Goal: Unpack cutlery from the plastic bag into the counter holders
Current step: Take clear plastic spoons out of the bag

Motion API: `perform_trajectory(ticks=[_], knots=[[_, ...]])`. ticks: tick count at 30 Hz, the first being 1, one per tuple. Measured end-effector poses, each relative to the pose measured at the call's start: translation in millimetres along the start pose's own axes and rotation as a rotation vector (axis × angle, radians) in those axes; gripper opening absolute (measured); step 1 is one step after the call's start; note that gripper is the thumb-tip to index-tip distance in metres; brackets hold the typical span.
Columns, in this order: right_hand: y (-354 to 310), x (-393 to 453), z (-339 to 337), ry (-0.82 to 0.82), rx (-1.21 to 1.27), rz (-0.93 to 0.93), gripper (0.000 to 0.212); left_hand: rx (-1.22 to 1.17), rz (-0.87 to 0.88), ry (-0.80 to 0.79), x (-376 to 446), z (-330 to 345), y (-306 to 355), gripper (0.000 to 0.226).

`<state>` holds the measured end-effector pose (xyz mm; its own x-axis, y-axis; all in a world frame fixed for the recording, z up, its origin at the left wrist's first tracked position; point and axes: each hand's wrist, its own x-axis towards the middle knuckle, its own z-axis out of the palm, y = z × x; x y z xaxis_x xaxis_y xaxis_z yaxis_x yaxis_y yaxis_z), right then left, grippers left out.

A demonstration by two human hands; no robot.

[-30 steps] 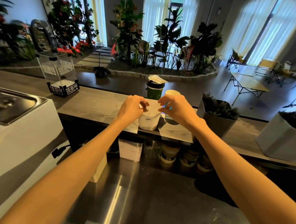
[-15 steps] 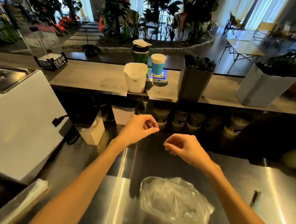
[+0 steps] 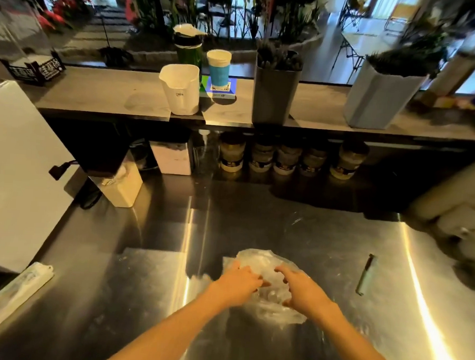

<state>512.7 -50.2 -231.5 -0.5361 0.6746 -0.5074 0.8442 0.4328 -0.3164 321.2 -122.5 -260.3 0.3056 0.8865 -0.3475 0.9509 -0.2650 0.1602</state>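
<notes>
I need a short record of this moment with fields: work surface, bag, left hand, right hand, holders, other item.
work surface: steel counter
bag: clear plastic bag, lying on the steel counter
left hand: left hand on the bag; grip unclear
right hand: right hand on the bag, fingers curled
holders: white holder, grey holder with dark cutlery, both on the upper shelf
other item: pen right of the bag

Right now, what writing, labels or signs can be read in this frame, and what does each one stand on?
"CREW" or similar, faint: small dark print on the white holder on the upper counter.
White Chinese characters on the black-based stand at far left: too blurred to read.
Blue card under the blue-sleeved cup: print unreadable.
Labels on the jars under the shelf: too blurred.
</notes>
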Motion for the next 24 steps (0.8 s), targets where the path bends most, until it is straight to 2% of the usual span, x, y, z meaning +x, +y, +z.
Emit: perform_trajectory(ticks=[3,7,10,11,12,14,15,16,19,24], knots=[[15.1,5.3,9.5,0.003,-0.128,-0.029,0.073,0.142,-0.032,-0.091,5.4,5.8,11.2,0.042],[32.3,10.1,16.5,0.09,-0.307,-0.043,0.094,0.226,-0.03,-0.169,9.7,3.0,23.8,0.036],[50.3,13.9,20.5,0.266,-0.249,-0.162,0.1,0.274,-0.04,-0.191,14.0,-7.4,34.7,0.04],[56.5,15.2,20.6,0.305,-0.169,-0.193,0.093,0.267,-0.052,-0.17,15.2,-11.9,37.5,0.042],[59.7,15.1,19.0,0.273,-0.092,-0.213,0.077,0.259,-0.065,-0.141,16.5,-15.0,38.9,0.043],[60.1,14.0,13.1,0.14,-0.127,-0.266,0.036,0.26,-0.075,-0.114,18.9,-21.9,39.3,0.042],[60.9,14.1,12.0,0.093,-0.174,-0.275,0.025,0.263,-0.072,-0.103,19.7,-25.9,39.4,0.041],[63.7,16.3,13.8,0.051,-0.2,-0.266,0.024,0.27,-0.055,-0.103,21.2,-29.9,39.6,0.039],[69.2,23.9,16.1,0.04,-0.255,-0.19,0.041,0.321,-0.002,-0.137,26.6,-43.1,43.7,0.033],[82.9,25.7,13.7,0.055,-0.366,-0.12,0.056,0.436,-0.1,-0.338,34.1,-54.1,54.9,0.028]])
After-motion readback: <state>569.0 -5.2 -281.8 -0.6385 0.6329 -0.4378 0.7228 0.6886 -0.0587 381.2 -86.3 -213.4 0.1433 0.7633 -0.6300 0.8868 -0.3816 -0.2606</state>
